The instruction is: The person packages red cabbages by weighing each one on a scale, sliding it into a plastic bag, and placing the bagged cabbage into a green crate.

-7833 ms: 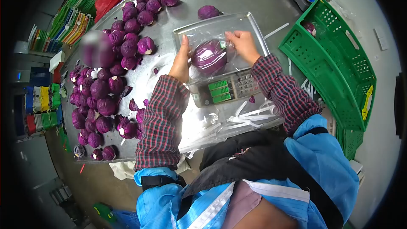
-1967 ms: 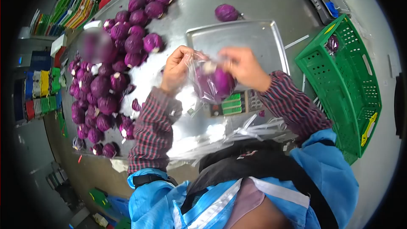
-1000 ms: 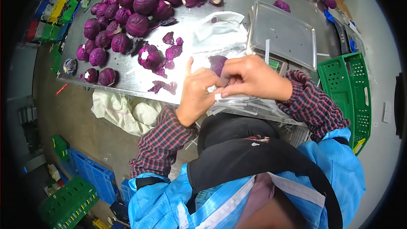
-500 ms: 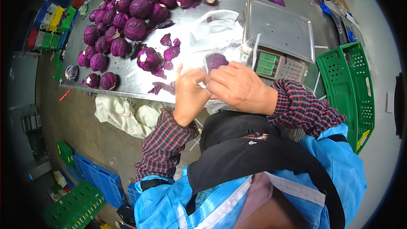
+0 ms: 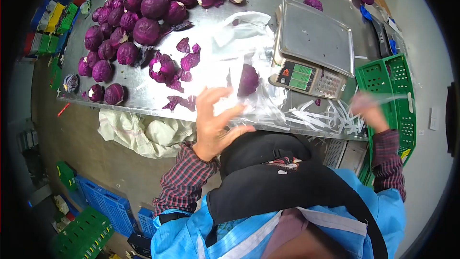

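My left hand [image 5: 215,127] is open, fingers spread, over the table's front edge beside a clear plastic bag [image 5: 270,110]. Inside the bag lies a red cabbage [image 5: 249,80]. Out to the right, my right hand [image 5: 369,108] is smeared by motion near the green crate. A thin whitish strip [image 5: 395,98] trails from it towards the crate; the fingers themselves are blurred. More white strips [image 5: 330,117] lie in a loose heap on the table edge between the bag and this hand.
A digital scale [image 5: 316,38] stands behind the strips. Many red cabbages [image 5: 146,31] are piled at the left, with torn leaves [image 5: 179,101] nearer me. White plastic [image 5: 244,26] lies behind the bagged cabbage. A green crate [image 5: 397,81] stands at the right; a pale sack [image 5: 143,132] hangs below the table.
My hands were together at the bag and are now apart. My right hand has swung right with the strip; my left has opened. The bagged cabbage and strip heap are now uncovered.
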The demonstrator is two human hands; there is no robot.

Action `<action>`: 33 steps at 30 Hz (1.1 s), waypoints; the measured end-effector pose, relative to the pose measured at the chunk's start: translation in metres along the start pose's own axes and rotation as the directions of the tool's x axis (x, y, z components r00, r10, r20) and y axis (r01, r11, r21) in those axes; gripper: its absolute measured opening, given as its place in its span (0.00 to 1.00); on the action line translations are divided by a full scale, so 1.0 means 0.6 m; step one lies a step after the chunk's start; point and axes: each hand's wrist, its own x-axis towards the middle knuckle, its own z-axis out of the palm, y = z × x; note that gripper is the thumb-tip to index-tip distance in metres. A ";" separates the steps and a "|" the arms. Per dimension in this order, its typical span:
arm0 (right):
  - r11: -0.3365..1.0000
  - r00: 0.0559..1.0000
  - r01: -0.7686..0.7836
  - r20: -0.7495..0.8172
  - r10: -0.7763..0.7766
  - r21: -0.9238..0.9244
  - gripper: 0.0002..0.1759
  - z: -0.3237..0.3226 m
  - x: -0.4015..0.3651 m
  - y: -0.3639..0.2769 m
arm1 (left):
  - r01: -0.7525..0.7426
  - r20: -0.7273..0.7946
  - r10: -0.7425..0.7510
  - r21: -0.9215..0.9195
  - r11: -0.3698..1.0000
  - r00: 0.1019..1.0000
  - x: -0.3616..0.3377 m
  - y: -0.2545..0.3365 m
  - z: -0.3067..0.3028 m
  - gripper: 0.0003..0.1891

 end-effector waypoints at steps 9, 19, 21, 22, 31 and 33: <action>0.805 0.846 0.518 -0.036 -0.532 0.287 0.31 0.235 0.238 -0.257 | 0.409 -0.241 -0.489 -0.316 0.856 0.838 -0.069 -0.033 0.127 0.28; 0.330 0.999 -0.043 0.039 0.021 0.943 0.15 0.302 0.353 -0.301 | 0.396 -0.082 -0.853 -0.860 0.322 0.516 0.016 -0.163 0.071 0.13; 0.304 0.990 -0.144 0.132 0.059 0.942 0.16 0.318 0.340 -0.263 | 0.452 0.075 -0.893 -0.879 0.150 0.443 -0.003 -0.157 0.075 0.14; 0.319 0.980 -0.198 0.176 0.098 0.927 0.15 0.341 0.331 -0.237 | 0.524 0.158 -0.912 -0.849 0.070 0.379 -0.026 -0.163 0.090 0.15; 0.250 0.858 -0.496 0.423 0.292 0.832 0.11 0.418 0.272 -0.188 | 0.252 0.154 -0.304 0.285 0.925 0.940 0.030 -0.127 0.114 0.46; 0.684 0.965 -0.156 -0.038 0.259 0.713 0.14 0.433 0.276 -0.184 | 0.337 0.323 -0.349 0.095 0.937 0.880 0.002 -0.172 0.161 0.51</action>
